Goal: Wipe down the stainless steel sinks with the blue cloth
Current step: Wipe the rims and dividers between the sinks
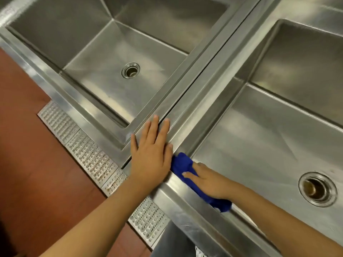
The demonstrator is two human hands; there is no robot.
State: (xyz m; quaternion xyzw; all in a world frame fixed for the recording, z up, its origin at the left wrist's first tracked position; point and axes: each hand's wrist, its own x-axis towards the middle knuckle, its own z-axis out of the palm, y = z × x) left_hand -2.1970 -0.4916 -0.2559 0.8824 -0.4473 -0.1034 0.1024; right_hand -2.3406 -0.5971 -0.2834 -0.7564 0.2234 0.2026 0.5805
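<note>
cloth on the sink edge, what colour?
Solid dark blue cloth, no pattern; best seen in the head view.

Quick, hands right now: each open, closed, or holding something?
Left hand: open, flat on the divider rim between the sinks.
Right hand: holds the blue cloth against the right sink front rim.
</note>
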